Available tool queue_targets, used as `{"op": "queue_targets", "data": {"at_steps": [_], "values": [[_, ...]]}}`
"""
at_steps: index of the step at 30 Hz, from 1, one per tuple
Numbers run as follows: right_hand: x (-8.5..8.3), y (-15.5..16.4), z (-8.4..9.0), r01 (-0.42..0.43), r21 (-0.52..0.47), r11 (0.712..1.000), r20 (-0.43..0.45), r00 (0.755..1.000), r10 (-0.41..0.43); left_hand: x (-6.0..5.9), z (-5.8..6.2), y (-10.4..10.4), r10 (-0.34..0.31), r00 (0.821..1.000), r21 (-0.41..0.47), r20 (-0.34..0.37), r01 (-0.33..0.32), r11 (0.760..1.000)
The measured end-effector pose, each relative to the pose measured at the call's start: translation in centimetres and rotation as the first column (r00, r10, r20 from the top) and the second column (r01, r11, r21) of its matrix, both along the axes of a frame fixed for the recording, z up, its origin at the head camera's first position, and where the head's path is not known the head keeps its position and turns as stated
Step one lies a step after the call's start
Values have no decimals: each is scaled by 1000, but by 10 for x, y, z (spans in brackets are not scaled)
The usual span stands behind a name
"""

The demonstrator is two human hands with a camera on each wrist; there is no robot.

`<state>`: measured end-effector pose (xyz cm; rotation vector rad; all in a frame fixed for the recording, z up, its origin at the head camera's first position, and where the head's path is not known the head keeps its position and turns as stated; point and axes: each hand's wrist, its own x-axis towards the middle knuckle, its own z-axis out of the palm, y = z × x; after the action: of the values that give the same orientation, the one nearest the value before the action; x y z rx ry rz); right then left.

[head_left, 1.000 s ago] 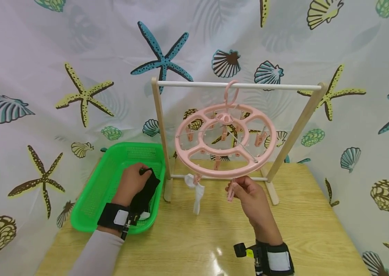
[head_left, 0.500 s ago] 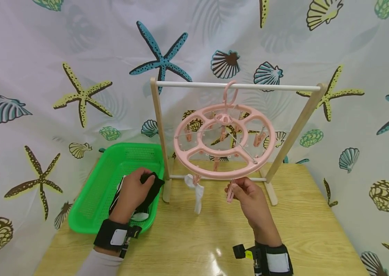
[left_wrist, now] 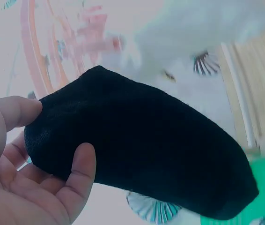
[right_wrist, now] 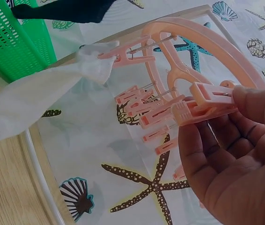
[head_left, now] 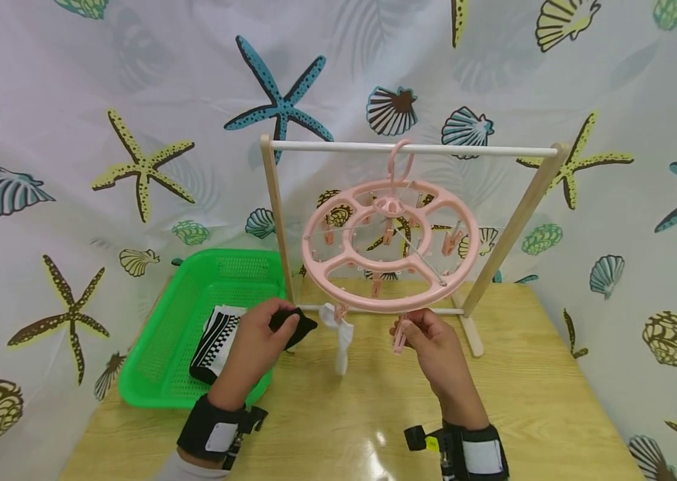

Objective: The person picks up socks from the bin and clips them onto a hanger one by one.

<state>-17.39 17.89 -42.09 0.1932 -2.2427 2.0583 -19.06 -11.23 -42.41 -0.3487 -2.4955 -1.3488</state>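
Observation:
My left hand (head_left: 257, 344) pinches a black sock (head_left: 302, 329) just past the right rim of the green basket. In the left wrist view the black sock (left_wrist: 137, 145) stretches out from thumb and fingers. My right hand (head_left: 443, 354) holds a pink clothespin (head_left: 400, 337) below the front of a round pink hanger (head_left: 386, 305). Seen from the right wrist, thumb and fingers squeeze that clothespin (right_wrist: 207, 101). Left of it, a white sock (head_left: 344, 347) hangs from another clothespin (head_left: 341, 312) on the ring.
The green basket (head_left: 146, 347) stands at left, holding a folded black-and-white patterned cloth (head_left: 218, 341). A rack with wooden posts (head_left: 278, 214) and a white top bar (head_left: 338, 146) carries the hanger. Several clothespins dangle from it. Wooden table (head_left: 326, 427) beneath.
My left hand has lifted the black sock out of the basket and moved right, toward the hanger, uncovering the patterned cloth. The right hand stays almost still with its clothespin.

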Motion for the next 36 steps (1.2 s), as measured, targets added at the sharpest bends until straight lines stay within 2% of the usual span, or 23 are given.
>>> {"op": "queue_targets", "data": {"at_steps": [5,12,16,22,27,32,36], "values": [[0,1,2,-2,-3,1000,0,1000,2,9,0,21,-89,996,6,-24,89,996],[2,0,2,18,-3,1000,8,1000,-18,15,-11,37,-182,981,-32,-62,180,983],[3,1,2,22,-6,1000,5,1000,-22,19,-14,49,-262,964,-22,-32,262,965],[2,1,2,23,-24,999,14,1000,-23,20,-19,76,-341,940,-19,7,341,940],[1,1,1,28,-9,1000,27,999,-28,20,-21,93,-375,927,-21,17,376,926],[1,1,0,30,4,1000,23,999,-30,16,-21,103,-369,929,-16,21,369,929],[1,2,0,32,7,999,10,999,-32,11,-20,107,-354,935,23,29,354,935]]}}
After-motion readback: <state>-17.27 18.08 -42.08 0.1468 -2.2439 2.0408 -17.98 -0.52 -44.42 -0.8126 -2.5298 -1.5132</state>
